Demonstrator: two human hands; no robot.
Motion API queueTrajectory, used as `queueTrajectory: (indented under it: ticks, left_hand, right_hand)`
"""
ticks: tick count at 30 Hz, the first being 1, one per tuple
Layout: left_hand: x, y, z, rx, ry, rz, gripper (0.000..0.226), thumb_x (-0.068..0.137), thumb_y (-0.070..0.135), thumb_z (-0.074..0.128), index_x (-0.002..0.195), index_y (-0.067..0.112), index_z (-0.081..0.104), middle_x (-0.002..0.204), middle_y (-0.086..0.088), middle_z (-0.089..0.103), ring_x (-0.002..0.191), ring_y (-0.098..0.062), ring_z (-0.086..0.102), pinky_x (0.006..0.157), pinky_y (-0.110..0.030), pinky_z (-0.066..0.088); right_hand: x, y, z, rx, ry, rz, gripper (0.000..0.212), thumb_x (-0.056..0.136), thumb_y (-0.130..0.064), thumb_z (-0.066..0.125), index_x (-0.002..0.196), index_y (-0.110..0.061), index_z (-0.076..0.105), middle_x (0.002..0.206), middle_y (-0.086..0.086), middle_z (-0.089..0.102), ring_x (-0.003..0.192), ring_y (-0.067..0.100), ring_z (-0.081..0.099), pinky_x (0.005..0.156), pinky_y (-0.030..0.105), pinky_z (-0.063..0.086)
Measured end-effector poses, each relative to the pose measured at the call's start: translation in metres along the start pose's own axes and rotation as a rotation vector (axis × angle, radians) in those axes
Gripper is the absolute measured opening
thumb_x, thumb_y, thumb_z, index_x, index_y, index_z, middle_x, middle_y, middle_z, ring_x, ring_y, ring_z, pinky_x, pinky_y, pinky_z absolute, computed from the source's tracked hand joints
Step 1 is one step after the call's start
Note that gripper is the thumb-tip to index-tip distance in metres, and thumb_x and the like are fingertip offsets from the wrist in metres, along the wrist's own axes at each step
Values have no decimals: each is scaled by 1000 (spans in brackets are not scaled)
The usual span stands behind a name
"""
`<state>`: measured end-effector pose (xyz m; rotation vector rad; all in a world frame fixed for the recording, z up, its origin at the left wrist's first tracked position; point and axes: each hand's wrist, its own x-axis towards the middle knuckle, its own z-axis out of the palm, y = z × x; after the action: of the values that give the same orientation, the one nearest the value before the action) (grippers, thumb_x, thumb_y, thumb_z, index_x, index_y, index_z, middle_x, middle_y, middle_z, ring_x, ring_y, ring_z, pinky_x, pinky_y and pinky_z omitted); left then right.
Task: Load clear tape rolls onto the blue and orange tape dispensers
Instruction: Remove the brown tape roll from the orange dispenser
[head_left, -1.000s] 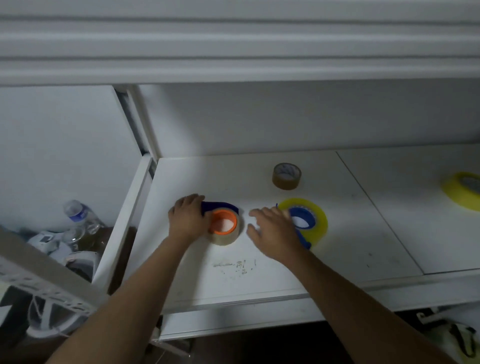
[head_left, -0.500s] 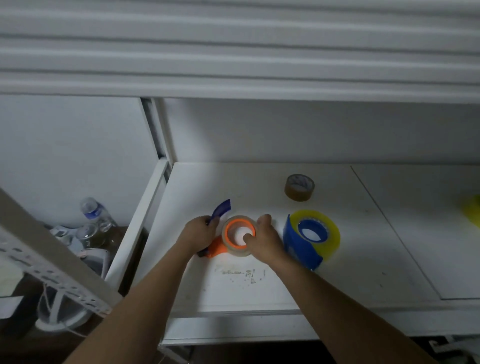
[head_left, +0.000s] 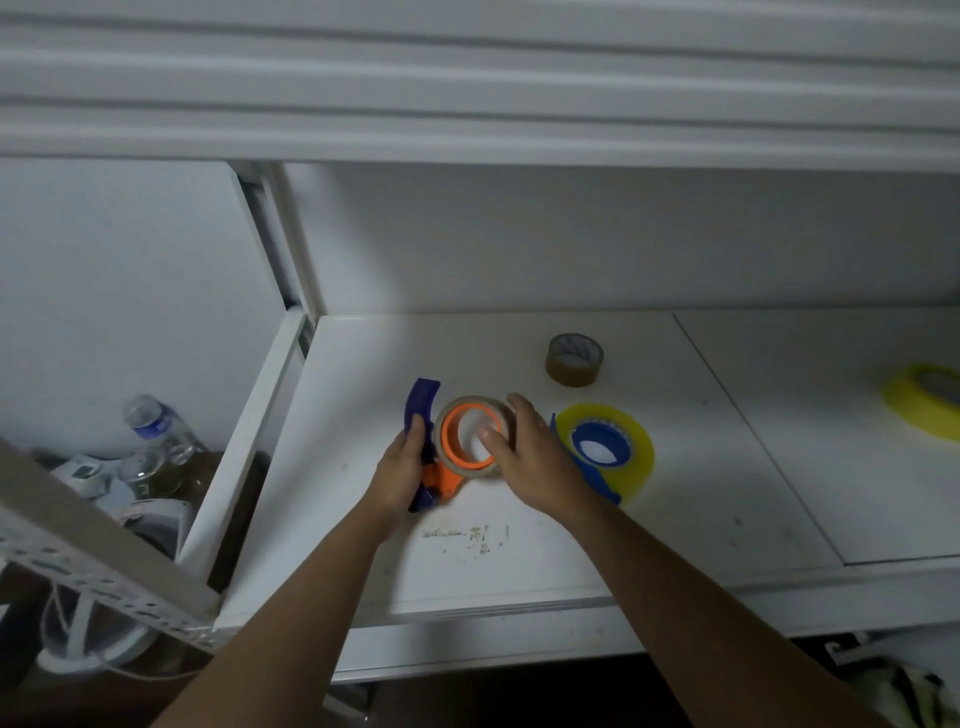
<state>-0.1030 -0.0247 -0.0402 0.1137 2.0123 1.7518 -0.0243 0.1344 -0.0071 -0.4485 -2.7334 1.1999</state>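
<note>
An orange tape dispenser (head_left: 453, 451) with a blue curved handle stands on edge on the white shelf (head_left: 519, 545). My left hand (head_left: 401, 467) grips its blue handle. A clear, tan-tinted tape roll (head_left: 470, 474) sits around the orange hub, and my right hand (head_left: 524, 452) holds it, thumb inside the core and fingers over the rim. Just right of that hand lies a blue dispenser (head_left: 595, 457) with a yellowish clear roll (head_left: 636, 457) on its hub.
A small brown tape roll (head_left: 574, 360) stands farther back on the shelf. Another yellow roll (head_left: 927, 408) lies at the far right. A shelf post (head_left: 291, 244) and a gap with plastic bottles (head_left: 156, 426) are to the left.
My left hand tipped the orange dispenser up on edge and lifted its blue handle. My right hand left the blue dispenser and took hold of the roll on the orange hub.
</note>
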Motion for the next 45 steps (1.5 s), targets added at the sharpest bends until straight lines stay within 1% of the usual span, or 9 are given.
queueTrajectory:
  ticks: [6, 10, 20, 27, 30, 35, 41, 43, 45]
  left_hand:
    - [-2, -1, -2, 355, 95, 173, 49, 94, 63, 31, 100, 19, 52, 84, 1, 64, 75, -18, 61, 68, -32, 46]
    - [-10, -1, 4, 523, 150, 230, 43, 96, 59, 31, 103, 19, 47, 78, 3, 63, 61, -12, 61, 55, -26, 40]
    - [12, -3, -9, 533, 150, 12, 68, 91, 70, 24, 102, 10, 54, 96, -8, 62, 87, -24, 59, 74, -34, 40]
    - [28, -3, -43, 439, 198, -99, 85, 76, 83, 19, 84, 7, 56, 87, -21, 66, 80, -33, 63, 71, -36, 46]
    - [30, -4, -50, 221, 257, -137, 87, 83, 79, 18, 73, 2, 58, 56, -17, 62, 53, -29, 60, 58, -32, 49]
    - [29, -8, -49, -71, 397, -183, 71, 95, 65, 22, 65, 7, 51, 54, -15, 58, 58, -30, 57, 62, -32, 46]
    - [28, -9, -46, -104, 389, -237, 79, 91, 70, 17, 77, 3, 55, 54, -16, 59, 51, -28, 57, 60, -31, 49]
    - [28, -8, -46, -113, 393, -237, 80, 92, 69, 17, 78, 0, 57, 52, -17, 59, 49, -28, 57, 59, -31, 49]
    - [29, -8, -46, -126, 407, -237, 80, 93, 68, 18, 78, 0, 58, 56, -19, 61, 51, -30, 58, 60, -31, 49]
  right_hand:
    - [-2, 2, -3, -515, -71, -319, 120, 68, -65, 70, 152, -23, -4, 160, 1, 13, 143, 23, 20, 113, 41, 29]
    - [-1, 4, 12, -560, -118, -352, 114, 74, -47, 74, 153, -18, -4, 157, 5, 20, 140, 24, 25, 112, 39, 31]
    - [16, 3, 25, -513, -195, -313, 102, 68, -31, 75, 147, -22, 11, 143, 5, 24, 127, 31, 37, 96, 38, 44]
    - [39, -32, -19, -157, 21, -287, 109, 71, -48, 78, 151, -24, 9, 137, 3, 27, 123, 16, 42, 92, 27, 44]
    - [55, -26, -25, -55, 12, 39, 110, 78, -50, 72, 153, -19, -2, 151, 9, 12, 132, 22, 36, 90, 19, 30]
    - [59, 0, 3, -275, -122, 154, 112, 78, -56, 68, 152, -12, -4, 149, 15, 25, 131, 37, 39, 103, 39, 40]
    - [64, 2, 24, -564, -244, 2, 100, 83, -43, 66, 153, -11, 2, 158, 12, 13, 136, 42, 29, 109, 43, 32]
    - [59, 2, 24, -707, -109, -110, 93, 79, -46, 70, 149, -8, 22, 148, 16, 32, 128, 41, 39, 100, 43, 40]
    - [51, 3, 28, -790, 86, -251, 60, 80, -36, 71, 128, -8, 51, 117, 14, 57, 99, 33, 57, 77, 37, 49]
